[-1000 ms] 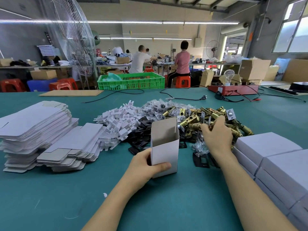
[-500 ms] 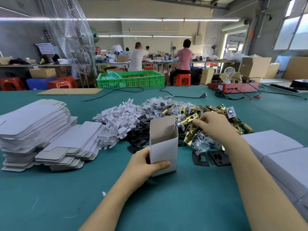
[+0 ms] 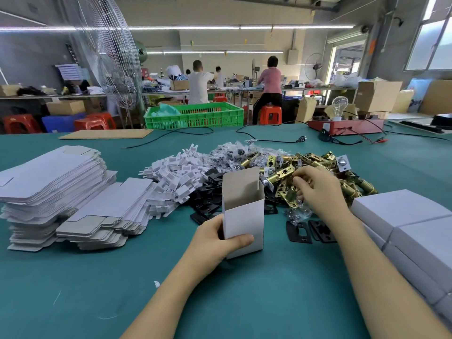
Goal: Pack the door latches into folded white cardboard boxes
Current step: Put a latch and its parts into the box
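At the centre of the green table [image 3: 73, 289] an open white box [image 3: 243, 216] stands upright, its top flap raised at twelve o'clock; the left hand [image 3: 215, 243] grips its lower part from seven o'clock, thumb across the front face and the other fingers hidden behind the side wall. Just past the box toward one o'clock lies the heap of brass door latches [image 3: 315, 167]; the right hand [image 3: 318, 189] rests on the near edge of that heap with fingers curled down, pinching one brass latch [image 3: 289, 195] whose rounded plate juts out toward the box, close beside it but outside it. Small clear bags [image 3: 239, 152] of hardware are piled at twelve o'clock, white plastic pieces [image 3: 176, 174] at eleven, and black plates [image 3: 208, 199] touch the box's far left side; two more black plates [image 3: 309, 231] lie flat at three o'clock, under the right forearm. Flat box blanks [image 3: 56, 189] are stacked at nine o'clock; closed white boxes [image 3: 411, 231] are stacked at four o'clock. Beyond the table, a green crate [image 3: 195, 116] sits at twelve o'clock.
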`<state>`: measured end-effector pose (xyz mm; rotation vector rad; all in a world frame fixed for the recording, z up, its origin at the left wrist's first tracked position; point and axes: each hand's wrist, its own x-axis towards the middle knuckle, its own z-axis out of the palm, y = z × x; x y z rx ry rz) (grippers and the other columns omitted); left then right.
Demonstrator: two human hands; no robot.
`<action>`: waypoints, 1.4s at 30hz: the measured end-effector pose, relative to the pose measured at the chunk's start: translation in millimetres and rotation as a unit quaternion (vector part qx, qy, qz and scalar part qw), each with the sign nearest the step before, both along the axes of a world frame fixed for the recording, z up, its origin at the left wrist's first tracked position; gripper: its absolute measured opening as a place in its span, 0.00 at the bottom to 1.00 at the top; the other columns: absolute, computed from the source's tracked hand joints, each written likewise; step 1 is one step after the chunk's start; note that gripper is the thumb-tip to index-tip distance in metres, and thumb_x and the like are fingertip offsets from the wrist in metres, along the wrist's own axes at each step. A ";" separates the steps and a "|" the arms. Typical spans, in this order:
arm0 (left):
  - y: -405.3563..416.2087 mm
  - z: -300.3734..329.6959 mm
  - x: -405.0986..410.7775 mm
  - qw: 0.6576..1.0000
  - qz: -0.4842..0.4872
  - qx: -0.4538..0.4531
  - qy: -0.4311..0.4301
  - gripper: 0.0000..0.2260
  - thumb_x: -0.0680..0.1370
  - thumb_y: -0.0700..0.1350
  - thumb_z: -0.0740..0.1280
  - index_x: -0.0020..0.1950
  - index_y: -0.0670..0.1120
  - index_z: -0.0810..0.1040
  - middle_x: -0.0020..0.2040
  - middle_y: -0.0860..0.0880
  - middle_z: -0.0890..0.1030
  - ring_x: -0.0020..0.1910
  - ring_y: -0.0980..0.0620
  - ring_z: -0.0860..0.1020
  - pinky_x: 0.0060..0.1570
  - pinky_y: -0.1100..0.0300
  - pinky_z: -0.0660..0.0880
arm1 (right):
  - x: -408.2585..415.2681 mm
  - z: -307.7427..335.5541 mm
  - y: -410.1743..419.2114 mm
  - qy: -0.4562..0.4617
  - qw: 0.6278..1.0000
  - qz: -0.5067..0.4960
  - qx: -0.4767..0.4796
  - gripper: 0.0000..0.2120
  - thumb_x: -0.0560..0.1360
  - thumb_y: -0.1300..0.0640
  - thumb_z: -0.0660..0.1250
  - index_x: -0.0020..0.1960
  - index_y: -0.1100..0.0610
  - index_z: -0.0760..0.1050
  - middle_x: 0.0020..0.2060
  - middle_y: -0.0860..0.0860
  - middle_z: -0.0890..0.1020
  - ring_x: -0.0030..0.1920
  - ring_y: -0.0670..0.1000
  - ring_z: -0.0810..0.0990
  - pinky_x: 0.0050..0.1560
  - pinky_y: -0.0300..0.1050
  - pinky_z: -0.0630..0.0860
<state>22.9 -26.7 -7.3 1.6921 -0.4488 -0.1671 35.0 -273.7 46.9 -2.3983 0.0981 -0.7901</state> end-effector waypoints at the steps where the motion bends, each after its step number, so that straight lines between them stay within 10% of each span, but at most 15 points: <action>1: 0.3 -0.1 0.0 1.000 0.000 0.000 0.001 0.19 0.64 0.50 0.77 0.54 0.57 0.82 0.53 0.58 0.85 0.53 0.59 0.82 0.55 0.62 0.77 | -0.5 2.6 -4.2 0.026 0.999 0.015 0.014 0.10 0.78 0.62 0.64 0.59 0.58 0.76 0.48 0.58 0.78 0.36 0.49 0.82 0.37 0.36 0.77; 6: -0.1 -1.1 1.0 1.000 0.009 -0.002 0.008 0.20 0.63 0.51 0.78 0.54 0.57 0.81 0.51 0.58 0.85 0.52 0.59 0.82 0.53 0.62 0.76 | -1.8 11.4 -15.6 0.094 0.994 0.051 0.038 0.15 0.79 0.66 0.62 0.64 0.58 0.71 0.35 0.55 0.82 0.32 0.48 0.83 0.32 0.33 0.77; 18: -0.9 1.0 -2.3 0.999 0.024 0.007 -0.030 0.17 0.63 0.52 0.78 0.49 0.65 0.82 0.50 0.59 0.85 0.51 0.59 0.82 0.49 0.65 0.77 | -14.3 42.7 0.2 0.041 0.999 0.017 -0.008 0.08 0.77 0.56 0.67 0.50 0.59 0.71 0.40 0.52 0.77 0.40 0.52 0.77 0.38 0.44 0.75; 23: 1.0 0.8 -2.7 0.999 0.019 0.001 -0.029 0.13 0.67 0.46 0.79 0.49 0.58 0.84 0.49 0.56 0.85 0.50 0.57 0.83 0.49 0.63 0.79 | -57.6 111.9 16.2 -0.072 0.952 0.129 0.269 0.04 0.75 0.59 0.68 0.44 0.59 0.74 0.36 0.54 0.83 0.33 0.47 0.82 0.34 0.37 0.80; 27: 1.6 2.1 -3.6 0.999 0.022 0.007 -0.025 0.14 0.69 0.43 0.79 0.50 0.57 0.83 0.49 0.58 0.85 0.49 0.59 0.83 0.47 0.66 0.78 | -78.3 128.3 34.8 0.011 0.885 0.264 0.382 0.10 0.67 0.56 0.70 0.42 0.62 0.76 0.31 0.52 0.83 0.30 0.48 0.81 0.31 0.35 0.78; 42: 0.8 5.4 -7.5 0.999 0.025 0.001 -0.021 0.13 0.66 0.49 0.79 0.48 0.60 0.83 0.48 0.59 0.85 0.47 0.60 0.82 0.44 0.69 0.77 | -47.6 98.3 67.0 0.047 0.983 0.134 0.112 0.11 0.73 0.54 0.73 0.44 0.60 0.75 0.34 0.53 0.84 0.33 0.50 0.84 0.35 0.44 0.81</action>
